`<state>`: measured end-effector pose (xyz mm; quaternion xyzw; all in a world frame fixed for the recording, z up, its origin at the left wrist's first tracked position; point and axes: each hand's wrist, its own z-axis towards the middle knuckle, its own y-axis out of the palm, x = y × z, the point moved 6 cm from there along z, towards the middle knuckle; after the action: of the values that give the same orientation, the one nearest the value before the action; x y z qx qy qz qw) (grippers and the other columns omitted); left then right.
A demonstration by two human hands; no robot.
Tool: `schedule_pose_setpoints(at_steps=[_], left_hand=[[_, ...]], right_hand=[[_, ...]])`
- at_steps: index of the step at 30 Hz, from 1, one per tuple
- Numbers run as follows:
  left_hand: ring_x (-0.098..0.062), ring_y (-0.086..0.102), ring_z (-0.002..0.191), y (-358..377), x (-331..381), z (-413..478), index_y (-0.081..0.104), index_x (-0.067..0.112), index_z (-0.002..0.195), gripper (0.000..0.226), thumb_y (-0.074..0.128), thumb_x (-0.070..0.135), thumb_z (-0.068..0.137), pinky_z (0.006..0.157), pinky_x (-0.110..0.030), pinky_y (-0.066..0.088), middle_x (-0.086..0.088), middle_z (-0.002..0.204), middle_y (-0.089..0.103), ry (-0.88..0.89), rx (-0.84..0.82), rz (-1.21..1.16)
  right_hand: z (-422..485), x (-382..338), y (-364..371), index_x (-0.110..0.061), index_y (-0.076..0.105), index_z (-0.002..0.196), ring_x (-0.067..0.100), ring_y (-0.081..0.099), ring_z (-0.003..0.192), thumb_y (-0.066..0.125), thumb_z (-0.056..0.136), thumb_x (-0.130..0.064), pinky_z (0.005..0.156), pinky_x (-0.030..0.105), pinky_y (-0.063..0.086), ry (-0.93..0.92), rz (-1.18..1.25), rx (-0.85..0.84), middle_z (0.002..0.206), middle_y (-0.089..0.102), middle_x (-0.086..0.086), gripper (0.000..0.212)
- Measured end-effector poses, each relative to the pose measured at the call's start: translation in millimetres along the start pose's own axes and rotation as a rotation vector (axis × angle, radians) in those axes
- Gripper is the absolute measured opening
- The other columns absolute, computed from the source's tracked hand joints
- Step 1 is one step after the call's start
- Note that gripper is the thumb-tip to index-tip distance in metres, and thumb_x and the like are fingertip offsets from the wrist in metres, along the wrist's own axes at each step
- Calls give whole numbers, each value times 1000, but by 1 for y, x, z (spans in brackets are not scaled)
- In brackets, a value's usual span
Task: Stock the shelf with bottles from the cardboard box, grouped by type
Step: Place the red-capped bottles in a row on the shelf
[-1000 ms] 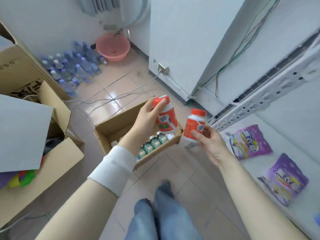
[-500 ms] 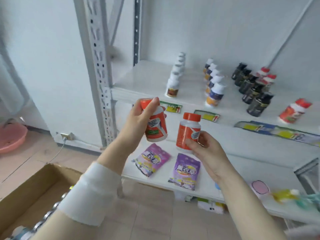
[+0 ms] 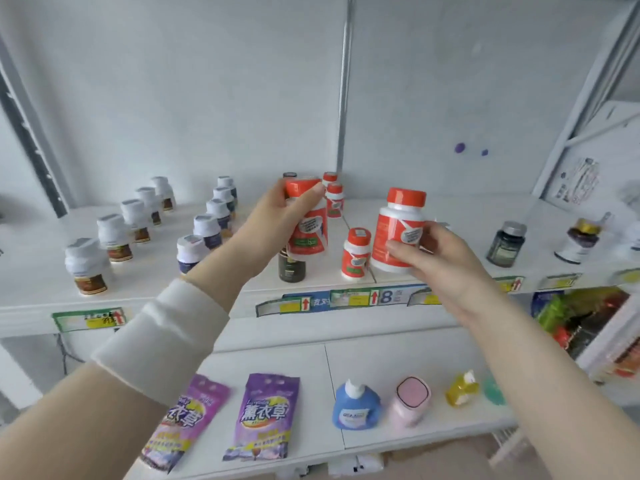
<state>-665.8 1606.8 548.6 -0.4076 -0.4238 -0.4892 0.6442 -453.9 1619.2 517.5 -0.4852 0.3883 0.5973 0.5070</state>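
Holding one bottle apiece, both hands are raised before the upper shelf (image 3: 460, 216), a smooth white board with paper price tags (image 3: 349, 299) along its front lip. The left hand (image 3: 273, 220) curls its fingers round the ribbed orange cap and shoulder of the left bottle (image 3: 308, 233), a round white plastic cylinder with a glossy orange-and-white label. It is held slightly tilted in the air, above a squat dark jar (image 3: 292, 270). The right hand (image 3: 440, 258) grips the right bottle (image 3: 394, 230), of the same kind, with thumb and fingers curled against its label. This bottle is upright near the shelf's front edge; whether its base touches the board cannot be told.

Just left of it stands a matching orange-capped bottle (image 3: 355, 254), and two more (image 3: 334, 202) stand farther back in the same line. To the left, two rows of white-capped bottles run toward the wall: one with brown labels (image 3: 86, 268), one with dark blue labels (image 3: 190, 251). Well to the right stands a dark jar with a grey lid (image 3: 506, 244).

A soft white cuff (image 3: 162, 341) circles the left forearm. On the lower shelf (image 3: 398, 355) lie two shiny purple pouches (image 3: 261, 417), flat and crinkled, beside a rounded blue bottle (image 3: 355, 407) and a pink container (image 3: 410, 400) with rounded corners.
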Motion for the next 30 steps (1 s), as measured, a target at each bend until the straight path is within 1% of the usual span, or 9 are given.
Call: schedule_pose_setpoints(at_steps=[2, 4, 8, 12, 15, 20, 24, 28, 30], left_hand=[[-19, 62, 105, 15, 0, 36, 48, 17, 125, 43, 55, 40, 89, 95, -40, 49, -5, 118, 63, 13, -16, 69], [-18, 61, 103, 26, -3, 73, 45, 14, 128, 46, 54, 39, 90, 89, -34, 50, -4, 118, 61, 31, -29, 117], [-11, 59, 87, 37, -23, 146, 49, 18, 120, 40, 58, 41, 88, 67, -19, 46, 3, 102, 58, 15, -68, 248], [-11, 58, 85, 44, -62, 204, 53, 19, 114, 40, 66, 39, 82, 64, -16, 42, 6, 96, 59, -30, -149, 388], [-11, 57, 86, 47, -93, 231, 54, 17, 114, 43, 69, 39, 80, 71, -20, 42, 5, 97, 59, -65, -217, 531], [-14, 59, 89, 50, -126, 248, 56, 14, 114, 46, 70, 40, 79, 79, -26, 46, 3, 100, 61, -137, -343, 713], [-19, 61, 100, 56, -136, 250, 57, 12, 108, 40, 69, 38, 80, 94, -34, 49, -2, 108, 65, -169, -418, 777], [-18, 58, 100, 61, -140, 250, 54, 14, 116, 46, 67, 40, 81, 91, -30, 46, -2, 114, 62, -179, -443, 818], [-17, 57, 100, 64, -142, 250, 53, 15, 118, 48, 67, 41, 81, 88, -28, 45, -2, 117, 61, -180, -451, 814]], right_hand=[[30, -7, -12, -16, 56, 113, 15, 64, 99, 71, 76, -13, 89, 30, 49, -32, 2, 17, 102, 67, -1, 40], [61, -10, -21, -16, 55, 113, 15, 64, 98, 73, 75, -14, 86, 29, 50, -48, -7, 32, 105, 67, 1, 42], [124, 4, -21, -16, 54, 116, 17, 64, 101, 75, 73, -16, 91, 33, 49, -43, -52, 40, 111, 66, 4, 48], [172, 43, -7, -20, 55, 111, 11, 65, 92, 79, 69, -16, 77, 23, 49, 7, -136, -23, 104, 68, 0, 48], [194, 82, 3, -25, 54, 104, -2, 64, 80, 81, 66, -16, 60, 10, 48, 65, -150, -86, 94, 67, -11, 48], [210, 124, 20, -31, 52, 93, -1, 60, 78, 83, 63, -11, 58, 8, 47, 116, -221, -184, 90, 62, -15, 48], [212, 144, 27, -33, 49, 90, 6, 62, 83, 86, 59, -14, 60, 12, 51, 142, -258, -223, 93, 62, -11, 52], [213, 152, 30, -35, 48, 90, 11, 64, 89, 86, 59, -17, 76, 25, 54, 126, -281, -231, 95, 63, -10, 52], [212, 152, 32, -36, 46, 91, 9, 62, 89, 85, 61, -20, 78, 26, 53, 103, -300, -233, 95, 62, -12, 51]])
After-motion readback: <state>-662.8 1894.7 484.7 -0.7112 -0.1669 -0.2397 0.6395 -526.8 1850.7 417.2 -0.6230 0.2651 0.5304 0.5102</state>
